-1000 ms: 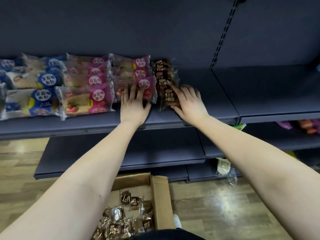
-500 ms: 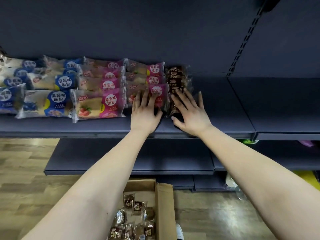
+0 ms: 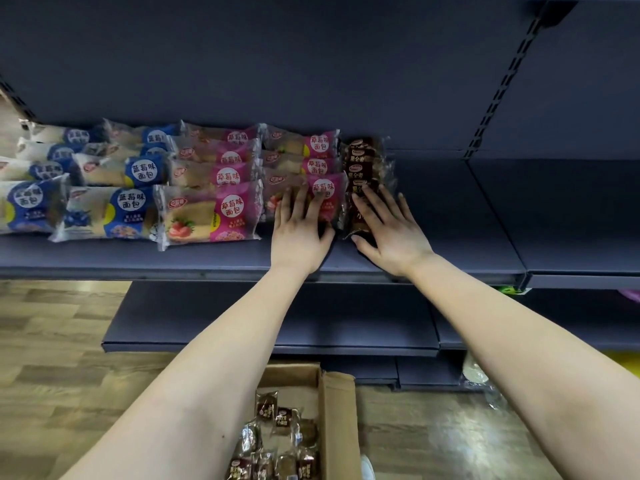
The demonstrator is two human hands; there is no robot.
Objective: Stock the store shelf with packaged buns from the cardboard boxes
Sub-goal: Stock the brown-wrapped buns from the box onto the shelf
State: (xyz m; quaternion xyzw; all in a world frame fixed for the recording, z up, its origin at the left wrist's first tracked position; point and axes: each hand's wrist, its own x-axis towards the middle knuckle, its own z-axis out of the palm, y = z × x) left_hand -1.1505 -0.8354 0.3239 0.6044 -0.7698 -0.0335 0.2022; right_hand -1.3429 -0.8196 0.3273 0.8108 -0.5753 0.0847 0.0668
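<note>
Grip: neither hand grasps anything. The left hand [image 3: 301,233] lies flat with straight fingers on the front pink strawberry-print plastic bun packet [image 3: 327,188], and the right hand [image 3: 391,233] lies flat, fingers spread, on the front dark brown plastic bun packet [image 3: 360,216]. On the dark blue-grey metal shelf [image 3: 450,209], blue blueberry-print packets [image 3: 131,209] stand at the left, then pink rows, then one brown row [image 3: 362,157], then bare shelf. The open cardboard box [image 3: 341,427] on the floor below holds more small brown packets [image 3: 277,438]. Step in hand, as judged: squaring the new brown row against the pink one. To do it well, brace the pink packet with the left hand, press the brown packet lightly backward and leftward, and keep the labels facing up without crushing the buns.
</note>
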